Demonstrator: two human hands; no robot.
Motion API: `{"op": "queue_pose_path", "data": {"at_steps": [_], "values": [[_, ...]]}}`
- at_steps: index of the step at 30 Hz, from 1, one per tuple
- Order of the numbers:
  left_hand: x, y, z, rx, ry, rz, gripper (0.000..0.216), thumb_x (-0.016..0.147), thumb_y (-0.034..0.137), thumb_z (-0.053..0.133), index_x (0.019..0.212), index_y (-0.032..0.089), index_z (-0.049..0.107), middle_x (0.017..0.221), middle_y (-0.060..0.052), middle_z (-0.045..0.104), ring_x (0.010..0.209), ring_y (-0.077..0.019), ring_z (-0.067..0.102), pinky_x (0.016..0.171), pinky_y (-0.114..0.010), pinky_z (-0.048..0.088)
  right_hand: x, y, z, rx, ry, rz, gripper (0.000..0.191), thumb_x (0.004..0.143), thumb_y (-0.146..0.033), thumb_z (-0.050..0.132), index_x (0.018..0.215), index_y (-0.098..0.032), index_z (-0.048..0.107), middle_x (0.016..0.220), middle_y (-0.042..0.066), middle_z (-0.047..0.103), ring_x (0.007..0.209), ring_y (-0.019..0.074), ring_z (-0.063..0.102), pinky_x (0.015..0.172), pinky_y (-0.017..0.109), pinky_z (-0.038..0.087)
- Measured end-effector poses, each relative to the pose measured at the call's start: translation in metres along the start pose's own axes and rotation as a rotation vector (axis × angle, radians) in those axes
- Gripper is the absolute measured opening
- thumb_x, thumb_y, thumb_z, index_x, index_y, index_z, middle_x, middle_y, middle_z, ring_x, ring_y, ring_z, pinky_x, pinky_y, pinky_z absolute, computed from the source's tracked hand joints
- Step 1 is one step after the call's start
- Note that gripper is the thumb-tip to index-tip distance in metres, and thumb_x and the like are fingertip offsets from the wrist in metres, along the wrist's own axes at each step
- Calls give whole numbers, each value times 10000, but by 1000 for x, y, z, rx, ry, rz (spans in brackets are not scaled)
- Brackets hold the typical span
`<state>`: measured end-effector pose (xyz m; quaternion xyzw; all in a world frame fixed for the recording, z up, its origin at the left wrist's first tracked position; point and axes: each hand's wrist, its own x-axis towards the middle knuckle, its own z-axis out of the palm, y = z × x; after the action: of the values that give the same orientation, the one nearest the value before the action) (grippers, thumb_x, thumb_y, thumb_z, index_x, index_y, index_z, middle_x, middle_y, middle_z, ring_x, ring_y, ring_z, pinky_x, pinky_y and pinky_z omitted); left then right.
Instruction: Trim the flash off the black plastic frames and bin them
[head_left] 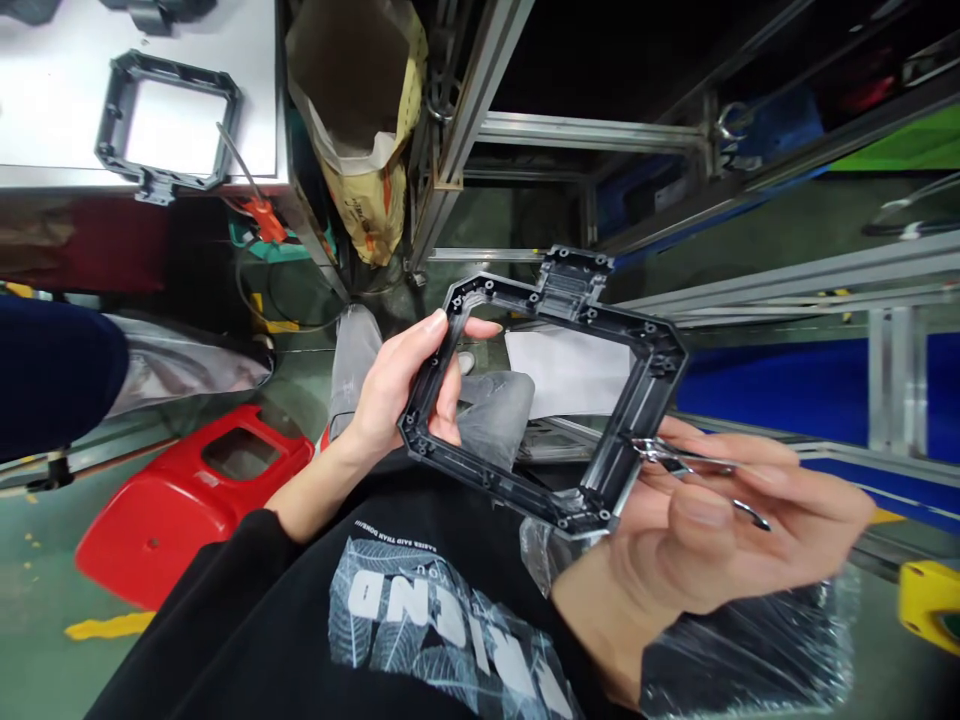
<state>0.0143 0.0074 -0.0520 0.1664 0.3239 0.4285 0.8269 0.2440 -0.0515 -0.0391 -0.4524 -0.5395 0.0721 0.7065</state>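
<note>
A black plastic frame (645,370), roughly square with cut corners and screw holes, hangs over my lap. My left hand (397,385) is closed around its left side, thumb over the top of the rim. My right hand (720,530) is closed on a pair of metal tweezers (690,465), whose tips touch the frame's lower right side. Clear plastic film covers my right forearm (742,650).
A second black frame (112,110) lies on a white table (60,90) at the upper left. A red stool (172,510) stands on the green floor at left. Another person's sleeve (52,380) enters from the left. A brown paper bag (367,110) and aluminium racks (825,270) lie ahead.
</note>
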Motion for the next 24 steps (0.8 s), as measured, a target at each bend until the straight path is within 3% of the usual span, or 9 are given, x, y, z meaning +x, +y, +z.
{"op": "queue_pose_path", "data": {"at_steps": [16, 19, 22, 24], "values": [[6, -2, 1, -2, 13, -65, 436, 1046, 590, 733, 1075, 169, 843, 471, 32, 519, 341, -129, 551, 320, -175, 390, -7, -7, 7, -11, 31, 127, 353, 725, -313, 1059, 1027, -272, 881, 845, 29, 739, 685, 193, 701, 718, 352, 762], [7, -5, 0, -34, 37, -56, 440, 1042, 606, 743, 1073, 178, 837, 470, 43, 519, 333, -127, 537, 327, -188, 421, -8, -15, 16, -2, 58, 224, 253, 830, -236, 1012, 1041, -258, 873, 930, 28, 753, 798, 198, 785, 713, 262, 739], [9, -15, 1, -47, 150, -10, 447, 1053, 622, 733, 1116, 184, 801, 514, 51, 562, 390, -147, 622, 358, -194, 461, -11, -16, 30, 16, 96, 367, 171, 1012, -194, 891, 1163, -265, 856, 1113, 31, 750, 1028, 214, 816, 898, 327, 748], [7, -25, 6, -31, 221, 50, 451, 1058, 623, 736, 1151, 182, 742, 578, 51, 621, 469, -158, 694, 424, -194, 518, -13, -8, 39, 32, 136, 362, 174, 1032, -251, 904, 1194, -259, 842, 1119, 25, 744, 1050, 192, 808, 960, 325, 728]]}}
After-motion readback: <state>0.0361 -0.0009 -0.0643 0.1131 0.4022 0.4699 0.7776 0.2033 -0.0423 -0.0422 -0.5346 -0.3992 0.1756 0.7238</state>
